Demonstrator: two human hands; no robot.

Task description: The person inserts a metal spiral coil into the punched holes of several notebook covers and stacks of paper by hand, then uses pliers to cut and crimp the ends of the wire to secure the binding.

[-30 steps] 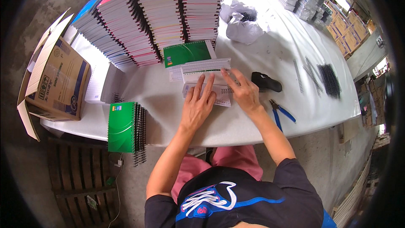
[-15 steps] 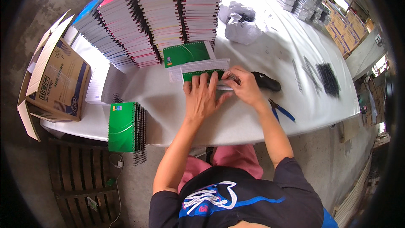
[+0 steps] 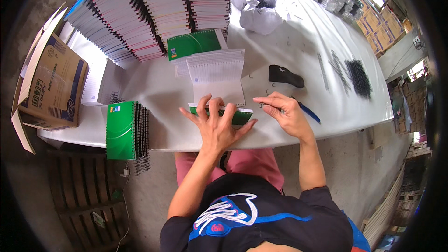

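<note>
A green-covered notebook [image 3: 241, 117] is in front of me, its green part tilted up near the table's front edge. My left hand [image 3: 217, 125] grips it, fingers curled over the top edge and thumb at its right end. Beyond it a white lined sheet block [image 3: 217, 69] stands folded up, with a blank white page [image 3: 218, 92] flat before it. To the right, my right hand [image 3: 288, 114] is closed in a pinch around a small dark wire coil [image 3: 281, 110], mostly hidden by the fingers. Just behind that hand lie blue-handled pliers [image 3: 309, 112], partly covered.
Tall stacks of spiral notebooks [image 3: 163, 14] stand at the back left. A green notebook [image 3: 196, 44] lies before them. Finished green notebooks [image 3: 120, 130] and a cardboard box [image 3: 56, 84] are at left. A black pouch-like object [image 3: 285, 75] and loose coils [image 3: 358, 78] lie right.
My left hand has come nearer to me with the notebook's green part, and the white pages have opened out. My right hand has drawn away to the right from the notebook.
</note>
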